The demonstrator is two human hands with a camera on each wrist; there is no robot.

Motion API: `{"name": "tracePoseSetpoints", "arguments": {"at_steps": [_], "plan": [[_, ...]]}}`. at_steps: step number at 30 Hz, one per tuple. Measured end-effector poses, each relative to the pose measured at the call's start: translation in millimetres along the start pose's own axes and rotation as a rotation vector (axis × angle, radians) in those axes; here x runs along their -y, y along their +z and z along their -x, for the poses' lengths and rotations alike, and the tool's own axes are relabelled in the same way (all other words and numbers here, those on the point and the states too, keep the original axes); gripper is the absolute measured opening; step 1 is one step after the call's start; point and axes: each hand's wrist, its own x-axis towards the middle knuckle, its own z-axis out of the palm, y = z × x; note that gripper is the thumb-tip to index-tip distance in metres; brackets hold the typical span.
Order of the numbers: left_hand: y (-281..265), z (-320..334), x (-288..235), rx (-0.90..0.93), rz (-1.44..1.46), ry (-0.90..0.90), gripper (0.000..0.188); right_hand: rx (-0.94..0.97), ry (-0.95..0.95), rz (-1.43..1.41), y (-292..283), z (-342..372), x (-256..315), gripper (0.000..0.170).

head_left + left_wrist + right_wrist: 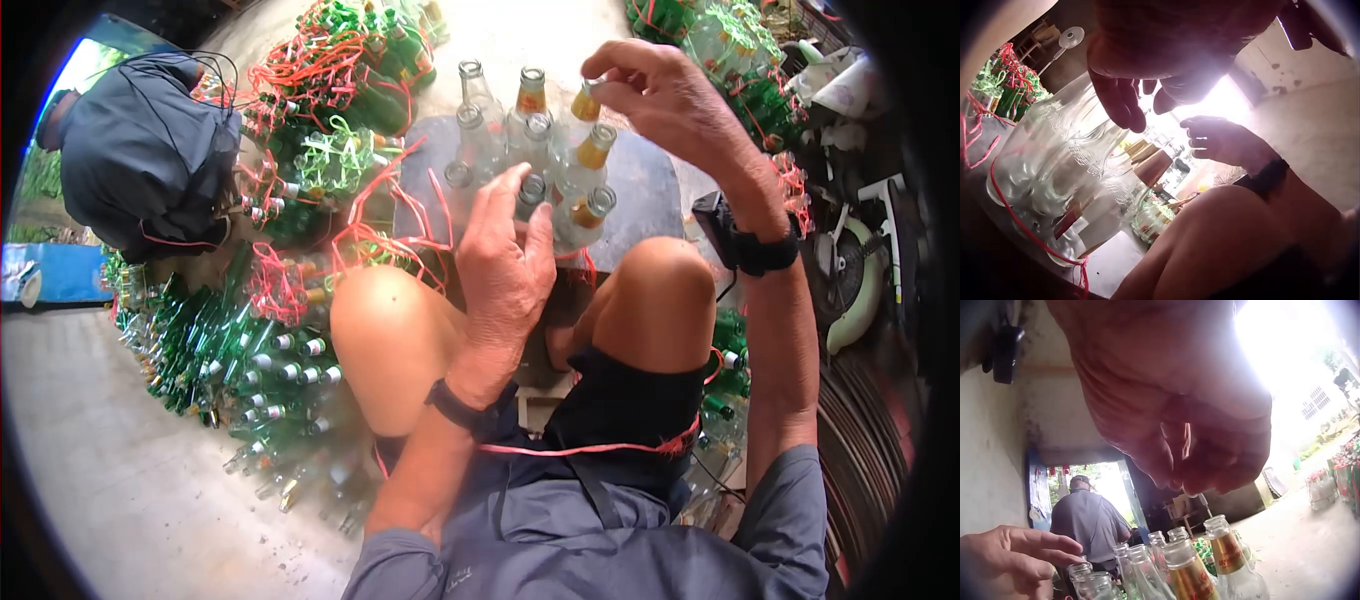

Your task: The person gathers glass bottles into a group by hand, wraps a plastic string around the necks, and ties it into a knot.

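Several clear glass bottles (481, 135) stand upright in a tight group on a grey board (645, 180) in front of my knees. Some necks carry gold labels (1230, 552). A red string (1025, 226) loops round their lower part, with a knot (1083, 264) at one side. My left hand (505, 250) hovers at the near bottles, thumb and fingers loosely bent on either side of a bottle mouth (532, 188). Over the far right bottle, my right hand (670, 95) is raised with fingers loosely curled. In the right wrist view its fingertips are above the bottle mouths, and no held thing shows.
Loose red ribbon (385, 215) lies at the board's left edge. Green bottles (200, 345) heap on the floor to the left, beside bundles tied with red and green ribbon (345, 155). Another person (1088, 515) sits by a doorway. A wheel (855, 270) stands at the right.
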Motion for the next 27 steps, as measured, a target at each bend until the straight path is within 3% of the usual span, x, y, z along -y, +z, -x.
{"name": "tracePoseSetpoints", "arguments": {"at_steps": [4, 9, 12, 19, 21, 27], "plan": [[7.6, -0.4, 5.7, 0.038, -0.049, -0.025, 0.037, 0.023, -0.074, 0.163, 24.5, -29.1, 9.7, 0.033], [12.0, -2.6, 9.6, 0.025, -0.031, -0.025, 0.035, -0.019, -0.185, 0.431, 53.0, -46.7, -6.7, 0.04], [13.9, -4.3, 17.3, 0.034, -0.061, -0.002, 0.035, 0.023, -0.147, 0.421, 60.6, -51.8, -13.5, 0.042], [15.5, -3.5, 22.5, 0.049, -0.132, 0.064, 0.035, 0.053, -0.02, 0.457, 76.8, -58.2, -18.8, 0.035], [14.4, -4.1, 21.6, 0.044, -0.137, 0.056, 0.037, -0.069, -0.122, 0.461, 82.4, -59.7, -27.3, 0.031], [10.2, -2.2, 21.7, 0.072, -0.148, 0.05, 0.037, -0.085, -0.072, 0.485, 79.7, -61.8, -37.8, 0.03]]}}
